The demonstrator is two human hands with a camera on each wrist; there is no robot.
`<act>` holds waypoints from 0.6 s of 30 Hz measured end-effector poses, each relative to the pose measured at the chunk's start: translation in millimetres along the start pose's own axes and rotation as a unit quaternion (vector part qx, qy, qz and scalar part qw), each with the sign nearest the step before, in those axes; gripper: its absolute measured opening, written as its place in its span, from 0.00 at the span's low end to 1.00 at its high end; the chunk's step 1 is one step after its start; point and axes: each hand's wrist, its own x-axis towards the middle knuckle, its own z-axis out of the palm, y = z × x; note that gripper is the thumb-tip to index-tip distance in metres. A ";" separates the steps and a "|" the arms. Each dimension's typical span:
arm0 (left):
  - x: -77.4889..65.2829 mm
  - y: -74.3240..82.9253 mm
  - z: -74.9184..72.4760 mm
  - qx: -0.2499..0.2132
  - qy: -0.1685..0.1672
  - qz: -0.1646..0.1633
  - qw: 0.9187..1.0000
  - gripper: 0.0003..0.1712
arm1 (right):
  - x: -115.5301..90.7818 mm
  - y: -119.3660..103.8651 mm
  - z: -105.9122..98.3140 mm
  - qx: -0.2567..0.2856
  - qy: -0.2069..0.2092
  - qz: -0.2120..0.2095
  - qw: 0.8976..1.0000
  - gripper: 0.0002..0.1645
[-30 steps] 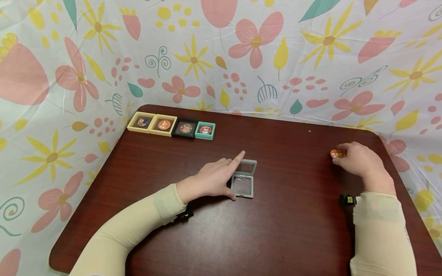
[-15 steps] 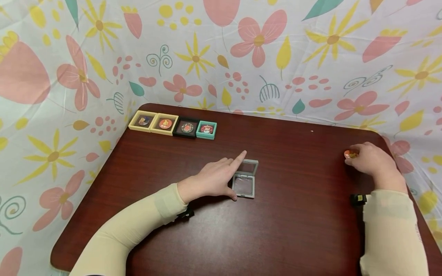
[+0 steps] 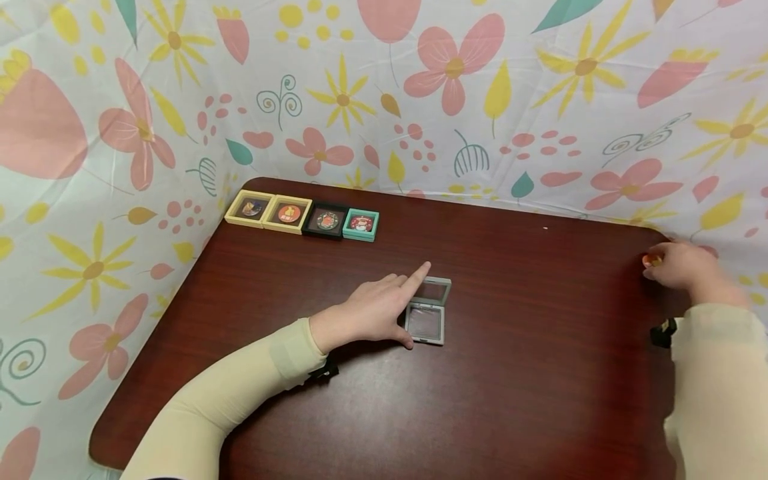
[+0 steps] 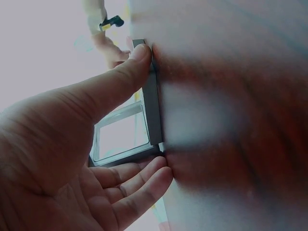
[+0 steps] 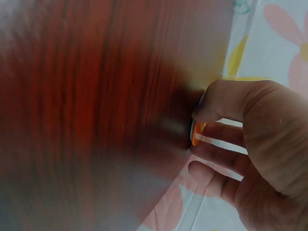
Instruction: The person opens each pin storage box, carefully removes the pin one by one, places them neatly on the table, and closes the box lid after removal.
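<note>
A small grey hinged display case (image 3: pixel 426 324) lies on the table with its clear-windowed lid raised. My left hand (image 3: pixel 373 312) spans its left side, thumb at the near edge and index finger extended along the lid. In the left wrist view the thumb presses the end of the case (image 4: pixel 153 108), and the other fingers lie behind the lid. Far to the right, at the table's edge, my right hand (image 3: pixel 690 270) pinches a round orange badge (image 3: pixel 651 261) between thumb and fingers. The right wrist view shows the badge (image 5: pixel 195 134) edge-on, low at the table surface.
Two yellow frames (image 3: pixel 268 225), a black frame (image 3: pixel 307 227) and a teal frame (image 3: pixel 347 233), each holding a round badge, stand in a row at the back left of the brown table (image 3: pixel 516 387). A flowered cloth (image 3: pixel 372 80) hangs behind. A white speck (image 3: pixel 545 228) lies at the back.
My right hand has moved to the right with the orange badge, out to the table's right edge. The left hand and the case have stayed in place.
</note>
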 end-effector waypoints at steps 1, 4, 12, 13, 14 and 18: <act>0.0 -0.1 -0.2 0.000 -0.001 0.000 1.000 0.85 | 1.1 2.4 -0.7 -0.002 0.000 0.002 1.000 0.25; 0.0 -0.4 -0.6 -0.001 -0.004 -0.001 1.000 0.85 | 3.1 6.3 -2.1 -0.007 0.000 0.014 1.000 0.26; 0.6 -0.5 0.0 -0.001 -0.012 -0.005 1.000 0.85 | 8.4 15.5 0.8 -0.022 -0.001 0.056 0.998 0.26; 0.6 -0.7 0.3 0.000 -0.011 -0.005 1.000 0.85 | 9.5 16.9 1.1 -0.021 0.001 0.060 0.998 0.25; 0.5 -0.7 0.1 0.001 -0.011 -0.006 1.000 0.85 | 10.7 18.4 1.5 -0.017 -0.002 0.063 0.998 0.25; 1.1 -1.5 0.2 0.005 -0.007 -0.004 1.000 0.85 | 11.8 20.8 2.2 -0.009 0.001 0.072 0.997 0.24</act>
